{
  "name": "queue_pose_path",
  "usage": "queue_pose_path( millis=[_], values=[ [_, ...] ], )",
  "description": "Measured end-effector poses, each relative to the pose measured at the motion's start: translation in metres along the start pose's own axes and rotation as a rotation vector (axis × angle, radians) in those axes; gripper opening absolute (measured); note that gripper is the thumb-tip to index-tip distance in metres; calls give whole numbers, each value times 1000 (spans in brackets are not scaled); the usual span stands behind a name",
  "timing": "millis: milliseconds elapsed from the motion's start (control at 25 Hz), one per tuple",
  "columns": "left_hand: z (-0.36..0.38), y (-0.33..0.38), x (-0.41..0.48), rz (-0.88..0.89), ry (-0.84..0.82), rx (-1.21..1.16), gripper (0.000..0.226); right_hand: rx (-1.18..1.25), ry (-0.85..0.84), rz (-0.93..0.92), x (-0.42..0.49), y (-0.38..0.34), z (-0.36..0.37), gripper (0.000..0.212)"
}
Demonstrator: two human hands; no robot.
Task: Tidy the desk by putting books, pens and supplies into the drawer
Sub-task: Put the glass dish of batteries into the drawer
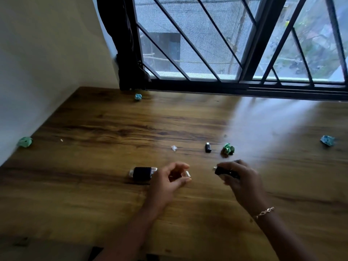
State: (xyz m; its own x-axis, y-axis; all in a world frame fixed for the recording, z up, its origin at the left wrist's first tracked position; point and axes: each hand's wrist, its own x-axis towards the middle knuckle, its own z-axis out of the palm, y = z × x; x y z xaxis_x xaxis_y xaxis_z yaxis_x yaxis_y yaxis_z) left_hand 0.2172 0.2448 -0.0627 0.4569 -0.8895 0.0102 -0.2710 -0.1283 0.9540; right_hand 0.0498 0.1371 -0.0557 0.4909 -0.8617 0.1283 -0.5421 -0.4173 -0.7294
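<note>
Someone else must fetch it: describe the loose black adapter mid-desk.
On the wooden desk below the barred window, find the bright green paper ball beyond the right hand. The adapter lies left of it: small, black, silver-tipped, unlike the clear cap farther left.

Crumpled paper balls (228, 148): four — two green, two bluish.
Black gadgets (208, 147): three, one larger than the others.
Clear caps (174, 148): two.
Small white scrap (61, 140): one.
Hands: two — left hand (169, 182), right hand (243, 178).
Bracelet (264, 212): one.
</note>
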Motion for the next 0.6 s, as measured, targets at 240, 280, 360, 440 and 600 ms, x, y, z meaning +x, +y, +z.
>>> queue_pose_path(
  millis=[240,280,360,440,600],
  values=[
    [-9,10,-1,-322,13,-719,25,364,-98,-47,-17,-40,11,30],
    [-9,10,-1,-348,11,-749,26,342,-84,-57,-17,-44,14,27],
    [-10,12,-3,-382,-3,-775,27,294,-66,-86,-16,-48,16,31],
    [-12,14,-5,-390,-17,-766,27,254,-64,-103,-16,-49,18,41],
    [-14,15,-8,-371,-46,-693,27,216,-68,-104,-15,-49,23,25]
  ],
)
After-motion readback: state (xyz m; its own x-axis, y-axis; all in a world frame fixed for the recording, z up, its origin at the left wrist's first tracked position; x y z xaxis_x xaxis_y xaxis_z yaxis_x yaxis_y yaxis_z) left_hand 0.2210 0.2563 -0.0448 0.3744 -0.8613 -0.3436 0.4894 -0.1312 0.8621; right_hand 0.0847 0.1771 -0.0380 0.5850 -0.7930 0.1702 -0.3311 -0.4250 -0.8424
